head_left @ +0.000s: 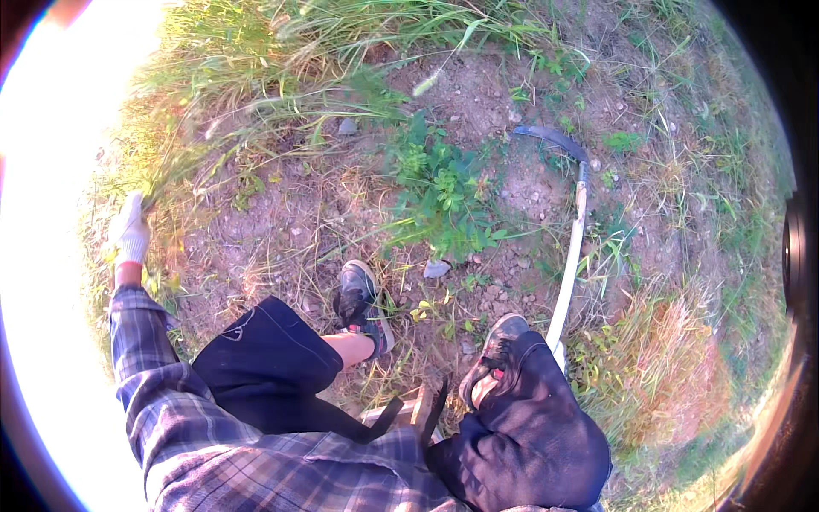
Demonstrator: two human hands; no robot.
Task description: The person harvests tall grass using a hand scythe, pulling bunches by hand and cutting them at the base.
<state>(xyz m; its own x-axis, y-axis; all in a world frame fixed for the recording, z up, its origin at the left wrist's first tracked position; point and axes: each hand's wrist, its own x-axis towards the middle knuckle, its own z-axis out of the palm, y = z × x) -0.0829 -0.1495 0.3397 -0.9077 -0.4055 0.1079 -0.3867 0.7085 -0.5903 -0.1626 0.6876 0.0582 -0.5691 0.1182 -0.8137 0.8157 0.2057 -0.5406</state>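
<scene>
My left hand point(130, 232), in a white knitted glove, is at the far left, closed around a bunch of green grass point(158, 183). The stems run from the fingers up and to the right, partly blurred. On the right is a sickle point(573, 247) with a long pale handle and a dark curved blade point(550, 135) that points left, close to a leafy green weed point(444, 183). The handle's lower end passes behind my right knee. A small white patch shows there; whether it is my right glove I cannot tell, and that hand's fingers are hidden.
My shoes point(357, 294) rest on dry soil among small stones, such as a grey one point(436, 269). Tall grass point(341, 51) grows along the far side. Dry straw-coloured grass point(657, 367) lies at the right. Strong glare washes out the left edge.
</scene>
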